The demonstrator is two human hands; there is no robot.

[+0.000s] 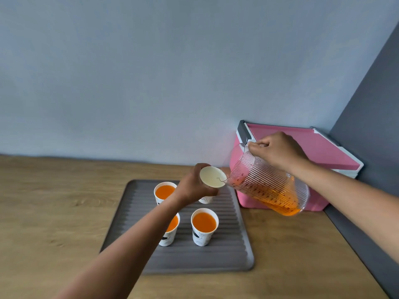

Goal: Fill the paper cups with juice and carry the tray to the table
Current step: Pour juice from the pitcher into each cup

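Observation:
A grey ribbed tray point(226, 251) lies on the wooden counter. Three paper cups with orange juice stand on it: one at the back left point(165, 192), one at the front middle point(204, 226), one point(171, 231) partly hidden by my left forearm. My left hand point(192, 186) holds an empty paper cup point(212, 176) tilted above the tray's back edge. My right hand point(278, 151) grips a clear ribbed pitcher point(267, 186) by its top, tipped left, its spout at the cup's rim. Orange juice pools in the pitcher's lower side.
A pink cooler box point(313, 147) with a white-trimmed lid stands behind the pitcher in the corner. A pale blue wall runs along the back of the counter point(54, 212), and a dark grey wall point(371, 126) closes the right side.

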